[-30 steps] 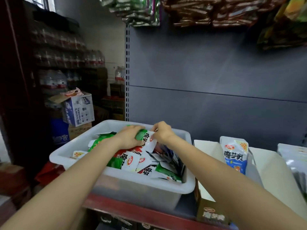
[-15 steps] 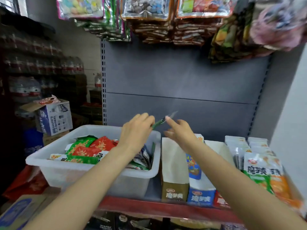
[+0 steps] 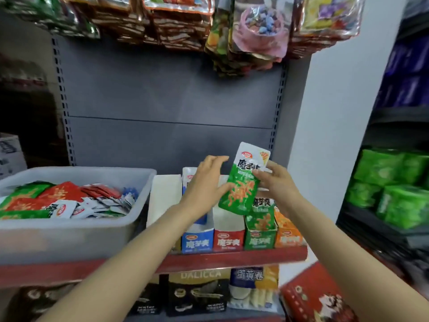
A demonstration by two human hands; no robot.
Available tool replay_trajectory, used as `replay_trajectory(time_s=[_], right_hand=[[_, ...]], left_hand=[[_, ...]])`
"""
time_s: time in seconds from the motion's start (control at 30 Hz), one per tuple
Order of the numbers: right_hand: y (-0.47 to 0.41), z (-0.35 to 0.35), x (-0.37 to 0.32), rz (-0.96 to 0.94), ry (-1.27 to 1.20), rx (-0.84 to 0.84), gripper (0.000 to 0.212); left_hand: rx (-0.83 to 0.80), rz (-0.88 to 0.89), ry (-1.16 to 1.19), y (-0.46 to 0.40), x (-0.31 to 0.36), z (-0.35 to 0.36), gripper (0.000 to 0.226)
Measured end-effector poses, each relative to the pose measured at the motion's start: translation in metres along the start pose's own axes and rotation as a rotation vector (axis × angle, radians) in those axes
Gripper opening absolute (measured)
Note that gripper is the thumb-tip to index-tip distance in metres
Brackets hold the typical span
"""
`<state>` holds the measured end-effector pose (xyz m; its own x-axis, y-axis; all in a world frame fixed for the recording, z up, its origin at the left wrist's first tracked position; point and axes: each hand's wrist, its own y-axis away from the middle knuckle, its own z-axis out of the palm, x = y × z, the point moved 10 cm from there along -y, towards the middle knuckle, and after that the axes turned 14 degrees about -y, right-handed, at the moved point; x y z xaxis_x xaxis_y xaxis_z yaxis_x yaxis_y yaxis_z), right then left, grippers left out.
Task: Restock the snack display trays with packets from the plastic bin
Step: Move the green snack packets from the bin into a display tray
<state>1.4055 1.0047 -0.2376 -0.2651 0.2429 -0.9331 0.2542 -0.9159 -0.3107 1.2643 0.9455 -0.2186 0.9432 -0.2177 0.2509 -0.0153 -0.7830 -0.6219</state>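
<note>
Far left on the red-edged shelf point(image 3: 232, 257) sits the plastic bin point(image 3: 76, 231), translucent white w/ a thick rolled rim, rounded corners. Inside: a loose heap of flat foil packets point(image 3: 67, 201), green, red & white, glossy and crinkled, lying every which way; a few blue-printed ones near the right wall.

Next to the bin, touching or nearly so, a row of cardboard display trays, tall narrow boxes w/ cut-down fronts. First a pale tan tray point(image 3: 162, 198); from here I can't make out anything in it. Then the blue tray point(image 3: 197, 240), w/ at least one white-topped packet standing at the back. The red tray point(image 3: 228, 239) shows mostly its white inner wall. The green tray point(image 3: 260, 238) holds upright green packets w/ orange noodle print. The orange tray point(image 3: 289, 238) at the end holds orange packets, partly hidden by the forearm.

Left hand point(image 3: 204, 184) is over the blue & red trays, fingers spread and fairly straight, thumb touching the lower left edge of the green packet point(image 3: 243, 180). Right hand point(image 3: 276, 180) grips that packet by its right edge, thumb on the front, fingers curled behind. Packet is held in the air, tilted, just above the green tray: white top, green body, smooth shiny film.

Below the shelf, dark boxes point(image 3: 197, 291) and a pale snack bag point(image 3: 253, 287). Above, bunches of cellophane snack bags point(image 3: 255, 36) hang against the gray metal back panel point(image 3: 162, 101).
</note>
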Motion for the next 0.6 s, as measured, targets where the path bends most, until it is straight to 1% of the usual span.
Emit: replay_trajectory(time_s=[0.07,0.13,0.27,0.3,0.4,0.53,0.6], right_hand=[[0.004,-0.021,-0.006,-0.038,0.058,-0.014,0.016],[0.005,-0.033,-0.011,-0.079,0.077,-0.033,0.018],[0.007,-0.043,-0.018,-0.172,0.167,-0.062,0.026],[0.007,-0.046,-0.018,-0.190,0.190,-0.060,0.027],[0.006,-0.054,-0.014,-0.222,0.290,-0.048,0.026],[0.007,-0.059,-0.007,-0.254,0.505,-0.051,0.027],[0.010,-0.056,-0.002,-0.261,0.615,-0.085,0.035]], left_hand=[[-0.082,-0.084,0.174,-0.005,0.008,0.020,0.065],[-0.139,-0.107,0.273,-0.010,0.020,0.034,0.059],[-0.125,-0.093,0.205,-0.013,0.036,0.048,0.028],[-0.121,-0.098,0.204,-0.013,0.036,0.051,0.023],[-0.135,-0.103,0.173,-0.011,0.034,0.061,0.025],[-0.192,-0.096,0.093,-0.005,0.031,0.076,0.026],[-0.220,-0.086,0.083,-0.002,0.033,0.082,0.031]])
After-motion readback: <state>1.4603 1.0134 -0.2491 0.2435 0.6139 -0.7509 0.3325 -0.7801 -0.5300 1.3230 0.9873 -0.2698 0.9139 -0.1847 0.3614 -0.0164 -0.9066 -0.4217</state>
